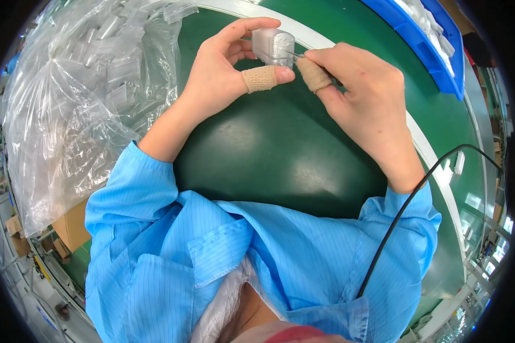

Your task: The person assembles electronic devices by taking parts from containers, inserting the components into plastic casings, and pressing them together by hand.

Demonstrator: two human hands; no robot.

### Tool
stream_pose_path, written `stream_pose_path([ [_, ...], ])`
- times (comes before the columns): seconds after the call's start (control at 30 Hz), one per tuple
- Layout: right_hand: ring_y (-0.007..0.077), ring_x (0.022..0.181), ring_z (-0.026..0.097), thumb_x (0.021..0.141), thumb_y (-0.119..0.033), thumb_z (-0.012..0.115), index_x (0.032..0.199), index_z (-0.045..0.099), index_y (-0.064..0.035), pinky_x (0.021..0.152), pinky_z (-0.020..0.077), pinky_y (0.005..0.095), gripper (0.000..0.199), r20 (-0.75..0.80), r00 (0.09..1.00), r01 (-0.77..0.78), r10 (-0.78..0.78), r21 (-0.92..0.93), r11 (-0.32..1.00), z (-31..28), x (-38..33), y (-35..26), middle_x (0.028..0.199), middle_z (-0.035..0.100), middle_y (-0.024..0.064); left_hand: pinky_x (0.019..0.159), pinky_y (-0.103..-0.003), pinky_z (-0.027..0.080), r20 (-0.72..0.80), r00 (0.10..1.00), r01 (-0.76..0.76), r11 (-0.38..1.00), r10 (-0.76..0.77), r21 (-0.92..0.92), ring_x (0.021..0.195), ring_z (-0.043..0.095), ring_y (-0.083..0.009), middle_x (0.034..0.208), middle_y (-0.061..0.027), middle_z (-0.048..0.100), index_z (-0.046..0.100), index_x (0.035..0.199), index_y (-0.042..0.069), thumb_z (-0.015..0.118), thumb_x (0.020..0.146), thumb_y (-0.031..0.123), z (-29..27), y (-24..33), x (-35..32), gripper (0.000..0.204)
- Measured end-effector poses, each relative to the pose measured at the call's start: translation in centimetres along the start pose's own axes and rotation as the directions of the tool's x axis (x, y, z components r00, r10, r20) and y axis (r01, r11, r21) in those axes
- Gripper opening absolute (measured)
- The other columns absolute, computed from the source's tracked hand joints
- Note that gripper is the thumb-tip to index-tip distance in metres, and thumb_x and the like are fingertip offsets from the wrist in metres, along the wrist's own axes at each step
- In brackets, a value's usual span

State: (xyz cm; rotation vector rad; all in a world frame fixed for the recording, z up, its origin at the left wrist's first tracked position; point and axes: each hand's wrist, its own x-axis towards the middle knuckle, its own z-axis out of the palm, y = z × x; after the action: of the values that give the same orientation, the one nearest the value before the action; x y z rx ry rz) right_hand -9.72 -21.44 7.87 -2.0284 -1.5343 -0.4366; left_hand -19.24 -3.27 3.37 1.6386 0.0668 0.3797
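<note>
Over the green work surface, my left hand (220,71) grips a small clear-grey plastic case (273,47), index finger along its top and taped thumb below its near edge. The case's rounded end faces my right hand. Close beside it, my right hand (357,86) pinches a thin metal tool (294,54), of which only a short length shows. Its tip meets the end of the case; whether it enters cannot be made out. Tan tape (313,75) wraps a digit of the right hand too.
A large clear plastic bag (57,126) full of translucent cases lies to the left. At the upper right stands a blue bin (409,43) with white parts in it. A black cable (392,226) runs past my right forearm. A cardboard box (73,226) sits below the bag.
</note>
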Motion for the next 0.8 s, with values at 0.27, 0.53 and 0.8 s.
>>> stream_pose_path([
  [0.27,0.0226,0.067,0.062,0.066,-0.010,0.069,0.074,0.058,-0.0116,0.054,0.0496,0.0362,0.014,-0.003,0.999,0.038,-0.038,-0.074,0.997,-0.2,-0.3,-0.4,0.068,0.055,0.0027,0.087,-0.030,0.049,-0.011,1.000,-0.020,0.999,0.020,0.047,0.095,0.061,-0.0149,0.103,-0.0061,0.065,0.059,0.123,0.008,0.087,0.065,0.015,0.2,0.0,-0.2,0.064],
  [0.53,0.0190,0.064,0.061,0.076,-0.008,0.069,0.086,0.069,-0.0079,0.058,0.0474,0.0286,0.010,0.084,0.996,-0.039,0.038,0.014,0.999,-1.0,0.1,-0.3,0.074,0.064,0.0052,0.090,-0.030,0.048,-0.011,0.999,-0.041,0.998,0.042,0.050,0.096,0.060,-0.0147,0.105,-0.0058,0.064,0.057,0.125,0.007,0.085,0.066,0.010,-0.1,-0.2,0.0,0.065],
  [0.8,0.0172,0.077,0.064,0.081,-0.021,0.070,0.104,0.070,-0.0029,0.072,0.0510,0.0289,0.029,0.731,0.682,-0.567,-0.010,0.537,0.625,1.0,0.0,2.7,0.094,0.070,0.0062,0.102,-0.035,0.039,0.201,0.941,-0.209,0.936,0.270,-0.282,0.114,0.054,-0.0196,0.121,-0.0096,0.058,0.047,0.137,0.006,0.080,0.070,0.007,-1.3,-1.0,0.5,0.075],
])
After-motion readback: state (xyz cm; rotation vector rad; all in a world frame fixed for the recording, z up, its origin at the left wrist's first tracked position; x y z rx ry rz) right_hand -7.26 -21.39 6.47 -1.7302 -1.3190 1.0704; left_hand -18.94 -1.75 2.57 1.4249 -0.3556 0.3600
